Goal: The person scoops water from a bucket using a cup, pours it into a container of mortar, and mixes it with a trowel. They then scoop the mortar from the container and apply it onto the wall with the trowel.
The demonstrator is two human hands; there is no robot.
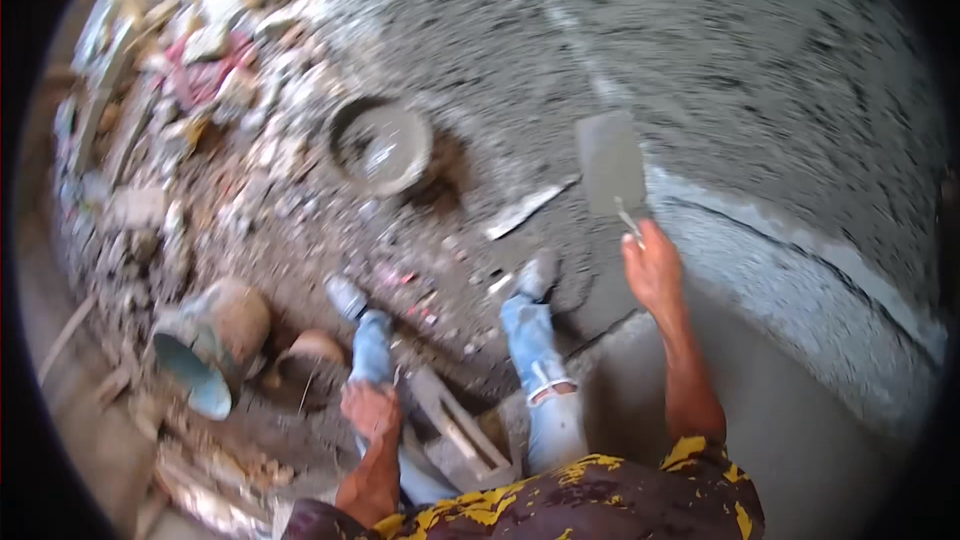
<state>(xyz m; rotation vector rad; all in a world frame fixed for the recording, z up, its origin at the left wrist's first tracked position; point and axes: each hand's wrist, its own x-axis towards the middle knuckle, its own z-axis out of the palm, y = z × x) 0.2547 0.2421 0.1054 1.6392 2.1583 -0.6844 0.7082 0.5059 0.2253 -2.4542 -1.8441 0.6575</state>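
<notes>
My right hand is closed around the handle of a trowel. Its flat rectangular grey blade lies close to the rough wet-plastered wall; whether it touches cannot be told. My left hand rests at my left knee, its fingers too blurred to make out. Between my legs sits a long grey wooden float with a bar-like handle. Ahead stands a round basin holding wet grey mortar.
A pale strip lies near the wall's foot. Rubble with broken bricks and a pink bag spreads at the far left. A tipped round pot with a bluish rim lies left of my leg. A pale ledge runs along the right.
</notes>
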